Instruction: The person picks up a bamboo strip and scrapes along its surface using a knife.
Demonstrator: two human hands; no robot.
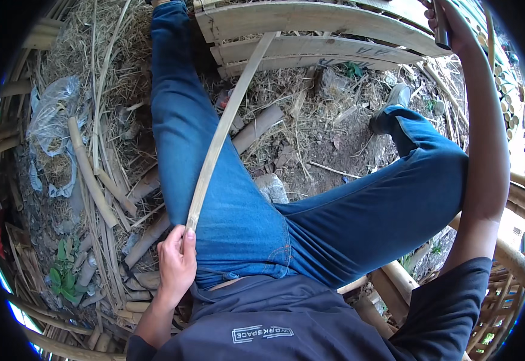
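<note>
My left hand (177,259) is closed round the near end of a long, pale split-bamboo strip (219,141), thumb on top. The strip slants up and away over my left thigh, its far end reaching the slatted wooden crate (322,18). At the upper right, my right arm is stretched far forward. There my right hand (458,30) is closed on a dark, narrow tool with a blunt lower end (441,29); the rest of it is cut off by the frame's edge, and its kind cannot be made out.
Straw and bamboo scraps litter the ground, with a cut bamboo piece (91,171) and a clear plastic bag (55,114) at left. A stone (271,188) lies between my spread legs. Stacked bamboo poles (506,99) stand at far right; more bamboo (515,259) is beside my right elbow.
</note>
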